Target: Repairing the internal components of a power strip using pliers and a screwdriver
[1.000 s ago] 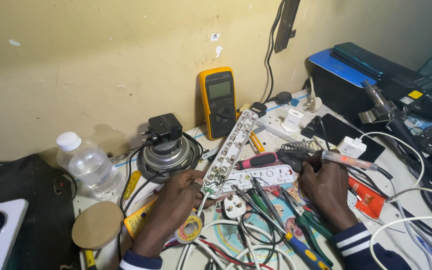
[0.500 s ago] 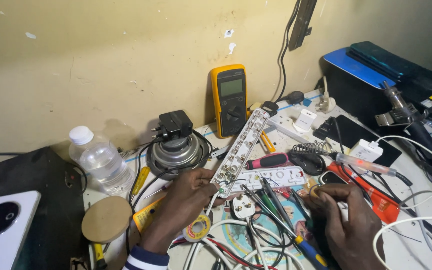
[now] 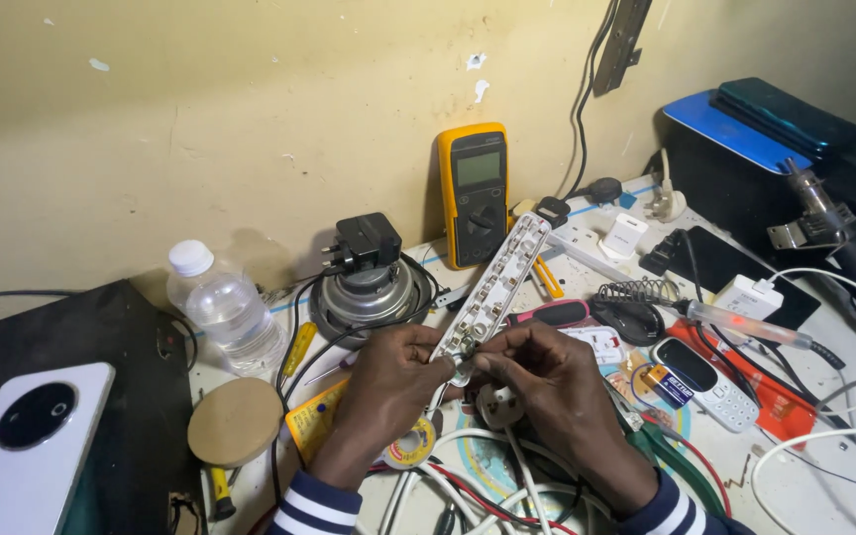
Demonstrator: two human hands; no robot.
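Holding opened white power strip (image 3: 492, 287) tilted above desk (image 3: 824, 466) | left hand (image 3: 393, 381) grip closed around its near end | right hand (image 3: 547, 381) fingertips pinching there | casing open, contacts exposed, unreassembled

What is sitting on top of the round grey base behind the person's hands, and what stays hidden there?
A black plug adapter rests on top of the round grey base, prongs pointing left. Dark cables loop around the base. The adapter covers the base's top centre, so that part cannot be seen.
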